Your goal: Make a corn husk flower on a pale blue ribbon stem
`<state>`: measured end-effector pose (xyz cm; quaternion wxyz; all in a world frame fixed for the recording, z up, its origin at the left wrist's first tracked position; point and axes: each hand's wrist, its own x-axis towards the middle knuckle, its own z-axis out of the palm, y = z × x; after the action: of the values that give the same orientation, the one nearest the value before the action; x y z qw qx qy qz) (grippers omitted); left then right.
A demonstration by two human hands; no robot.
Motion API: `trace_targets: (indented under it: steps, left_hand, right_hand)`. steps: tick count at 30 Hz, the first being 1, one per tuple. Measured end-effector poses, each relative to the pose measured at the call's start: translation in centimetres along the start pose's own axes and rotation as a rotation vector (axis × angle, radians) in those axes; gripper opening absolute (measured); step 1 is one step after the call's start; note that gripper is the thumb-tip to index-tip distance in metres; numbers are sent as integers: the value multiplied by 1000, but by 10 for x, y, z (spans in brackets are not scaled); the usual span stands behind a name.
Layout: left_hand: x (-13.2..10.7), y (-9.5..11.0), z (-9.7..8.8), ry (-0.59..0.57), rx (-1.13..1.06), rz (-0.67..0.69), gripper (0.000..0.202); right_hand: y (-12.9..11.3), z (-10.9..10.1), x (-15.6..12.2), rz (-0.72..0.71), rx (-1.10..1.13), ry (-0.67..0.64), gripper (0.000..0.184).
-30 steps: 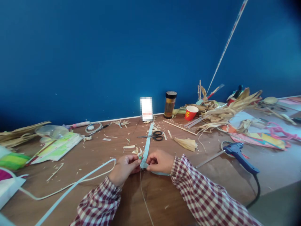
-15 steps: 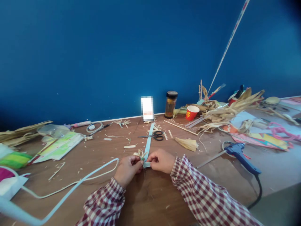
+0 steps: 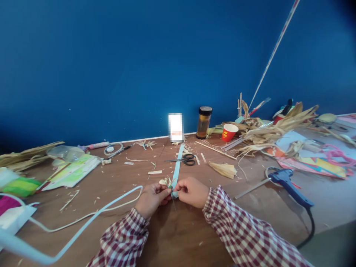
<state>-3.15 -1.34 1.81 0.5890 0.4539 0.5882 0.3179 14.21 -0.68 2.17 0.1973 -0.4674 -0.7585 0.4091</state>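
My left hand (image 3: 153,198) is closed, pinching the base of a small pale flower of dried husk (image 3: 166,181) with a bit of green below its petals. Close beside it, my right hand (image 3: 193,192) is closed on the near end of a light-blue ribbon (image 3: 178,166), right at the flower's base. From there the ribbon runs away from me over the table. Black-handled scissors (image 3: 187,159) lie across it farther back. The fingertips partly hide the spot where ribbon and flower meet.
A blue glue gun (image 3: 292,187) lies at the right. Behind it are a heap of dried husks (image 3: 267,135), a red paper cup (image 3: 229,132) and a dark-lidded bottle (image 3: 204,124). A white cable (image 3: 97,212) crosses the left side. Husk scraps lie scattered about.
The ribbon's near end has drawn in closer around the flower's base, with less of it spread between my hands. The whole view has shifted slightly.
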Motion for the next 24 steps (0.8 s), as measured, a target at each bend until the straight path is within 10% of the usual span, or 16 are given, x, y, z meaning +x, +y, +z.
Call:
trace_targets:
  steps: [24]
  left_hand:
    - [0, -5, 3, 58, 178, 156, 18]
  right_hand:
    - [-26, 19, -13, -202, -490, 139, 23]
